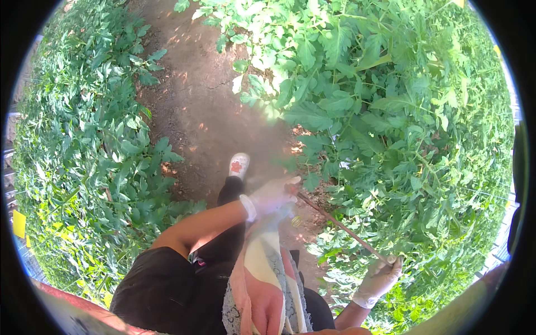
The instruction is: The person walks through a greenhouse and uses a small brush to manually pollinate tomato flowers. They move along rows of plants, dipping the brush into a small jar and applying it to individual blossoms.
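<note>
My left hand [274, 194], in a pale thin glove, is closed around one end of a thin reddish-brown rod or cord [341, 226]; haze over the view blurs its fingers. Down at the lower right, my right hand [381, 276], gloved too, grips the other end between thumb and fingers. The rod stretches taut and slanting between both hands, in front of the tomato plants. A patterned cloth [264, 276] in pink, cream and grey hangs below my left hand. Beside that hand is a small yellow coiled thing [296, 221], too blurred to name.
Dense leafy tomato plants [368, 100] rise on the right, with another row [92, 125] on the left. A bare dirt path [197, 96] runs between them. My white shoe [239, 165] stands on it. A yellow card [19, 224] hangs at the far left.
</note>
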{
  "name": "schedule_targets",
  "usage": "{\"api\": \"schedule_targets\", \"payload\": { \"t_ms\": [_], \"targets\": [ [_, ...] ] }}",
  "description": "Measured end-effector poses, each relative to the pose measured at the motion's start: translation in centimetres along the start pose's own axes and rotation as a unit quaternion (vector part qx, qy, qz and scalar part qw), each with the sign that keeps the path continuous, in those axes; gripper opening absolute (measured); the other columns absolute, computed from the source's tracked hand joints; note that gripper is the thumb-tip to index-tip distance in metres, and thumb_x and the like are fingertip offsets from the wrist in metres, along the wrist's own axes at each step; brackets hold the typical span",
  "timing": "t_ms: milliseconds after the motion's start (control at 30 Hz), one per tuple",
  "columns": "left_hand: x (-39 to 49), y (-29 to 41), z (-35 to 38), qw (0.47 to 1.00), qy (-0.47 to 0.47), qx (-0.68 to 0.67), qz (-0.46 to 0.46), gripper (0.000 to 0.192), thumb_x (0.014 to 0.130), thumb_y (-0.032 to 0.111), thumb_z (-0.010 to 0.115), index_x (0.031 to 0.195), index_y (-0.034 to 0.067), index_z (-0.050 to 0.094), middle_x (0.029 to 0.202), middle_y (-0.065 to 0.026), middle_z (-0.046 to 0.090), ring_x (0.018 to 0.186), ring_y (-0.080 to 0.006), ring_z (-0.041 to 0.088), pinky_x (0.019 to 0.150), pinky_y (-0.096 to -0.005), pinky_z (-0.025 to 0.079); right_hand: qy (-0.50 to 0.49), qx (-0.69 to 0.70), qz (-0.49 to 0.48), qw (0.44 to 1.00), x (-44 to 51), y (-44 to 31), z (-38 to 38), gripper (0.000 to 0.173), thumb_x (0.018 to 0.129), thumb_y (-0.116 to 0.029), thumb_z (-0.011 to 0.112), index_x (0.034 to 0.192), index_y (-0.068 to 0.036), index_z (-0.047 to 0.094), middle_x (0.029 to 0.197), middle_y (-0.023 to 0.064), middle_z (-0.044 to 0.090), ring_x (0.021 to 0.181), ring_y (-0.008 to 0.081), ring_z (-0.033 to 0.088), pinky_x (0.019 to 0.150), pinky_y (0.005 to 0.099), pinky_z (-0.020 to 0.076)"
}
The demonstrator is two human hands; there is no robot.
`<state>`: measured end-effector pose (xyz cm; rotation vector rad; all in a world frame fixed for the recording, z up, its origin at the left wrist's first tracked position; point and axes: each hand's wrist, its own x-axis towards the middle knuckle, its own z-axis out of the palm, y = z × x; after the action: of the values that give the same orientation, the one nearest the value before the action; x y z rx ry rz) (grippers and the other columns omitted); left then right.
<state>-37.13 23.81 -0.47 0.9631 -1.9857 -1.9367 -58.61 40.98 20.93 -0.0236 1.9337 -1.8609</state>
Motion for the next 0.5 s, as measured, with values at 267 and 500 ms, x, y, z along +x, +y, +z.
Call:
{"api": "schedule_targets", "payload": {
  "t_ms": [267,500],
  "targets": [
    [0.9,-2.0,-9.3,0.959,0.032,0.223,0.170,0.040,0.071,0.024,0.072,0.108,0.011,0.063,0.143,-0.0184,0.037,0.128,-0.0415,0.040,0.104,-0.0503,0.036,-0.013,0.032,-0.016,0.999,0.7,1.3,7.4,0.029,0.099,-0.026,0.042,0.080,-0.009,0.057,0.057,0.0000,0.048,0.043,0.0067,0.038,0.034,0.0212,0.0265],
    [10.6,0.6,-21.6,0.936,0.043,0.233,0.259,0.052,0.065,0.029,0.077,0.111,0.012,0.060,0.135,-0.0146,0.043,0.126,-0.0401,0.041,0.104,-0.0497,0.036,0.046,0.142,0.087,0.985,0.1,2.6,16.3,0.029,0.097,-0.034,0.048,0.078,-0.014,0.055,0.056,-0.0014,0.045,0.043,0.0072,0.033,0.034,0.0221,0.0242]
  ]
}}
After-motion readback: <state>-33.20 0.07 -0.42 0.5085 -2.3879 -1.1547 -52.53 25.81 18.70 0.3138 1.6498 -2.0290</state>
